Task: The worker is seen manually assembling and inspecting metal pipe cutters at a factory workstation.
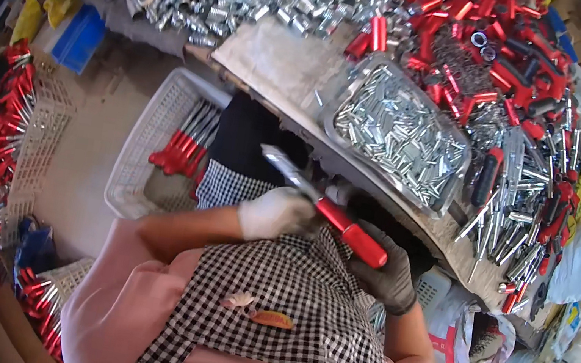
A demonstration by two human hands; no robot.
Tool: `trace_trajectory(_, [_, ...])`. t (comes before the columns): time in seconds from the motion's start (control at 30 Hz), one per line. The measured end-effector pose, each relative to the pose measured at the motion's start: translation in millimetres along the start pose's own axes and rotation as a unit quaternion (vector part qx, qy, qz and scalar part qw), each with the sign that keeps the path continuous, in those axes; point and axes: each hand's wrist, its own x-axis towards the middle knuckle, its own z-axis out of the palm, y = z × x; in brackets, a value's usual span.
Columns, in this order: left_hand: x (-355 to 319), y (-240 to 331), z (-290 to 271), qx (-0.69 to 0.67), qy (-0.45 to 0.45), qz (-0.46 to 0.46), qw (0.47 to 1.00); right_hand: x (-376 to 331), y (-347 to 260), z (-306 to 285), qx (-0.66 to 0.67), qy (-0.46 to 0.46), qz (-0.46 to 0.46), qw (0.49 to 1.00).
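Item: one red-handled tool, at frame centre, held over your checked apron. It has a glossy red cylindrical grip at the lower right end and a flat silver metal shank running up-left to a squared tip. Your left hand, in a white glove, has its fingers closed around the shank near the joint with the grip. Your right hand, in a dark grey glove, has its fingers wrapped around the red grip's end. Nearby: a metal tray of small silver pins on the bench, upper centre; a white basket holding similar red-handled tools, centre left.
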Motion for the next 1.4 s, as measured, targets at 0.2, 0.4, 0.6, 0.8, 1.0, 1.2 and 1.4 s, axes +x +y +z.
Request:
trace_trajectory(0.2, [116.4,-187.9,123.3,-0.695,0.030,-0.468,0.546,67.3,151.3,-13.4,0.302,0.161,0.106,0.933])
trace_trajectory(0.4, [130.0,-297.3,235.7,-0.732,0.108,-0.360,0.568,101.7,203.2,-30.5,0.380,0.116,0.184,0.899])
trace_trajectory(0.6, [143.5,-287.8,232.1,-0.716,0.080,-0.366,0.589,131.3,194.3,-23.2,0.344,0.172,0.158,0.909])
trace_trajectory(0.8, [157.1,-275.0,214.1,-0.687,0.054,-0.360,0.629,173.2,222.9,-30.7,0.190,0.176,0.071,0.963])
trace_trajectory(1.0, [141.5,-268.4,180.8,-0.652,0.031,-0.357,0.668,180.8,256.2,-52.7,0.001,0.176,-0.031,0.984])
trace_trajectory(1.2, [144.0,-251.5,181.1,-0.638,0.038,-0.340,0.690,180.0,295.7,-84.4,-0.002,0.066,0.113,0.991])
trace_trajectory(1.4, [155.2,-238.8,174.0,-0.616,0.017,-0.324,0.718,175.1,292.6,-65.3,0.215,0.056,0.064,0.973])
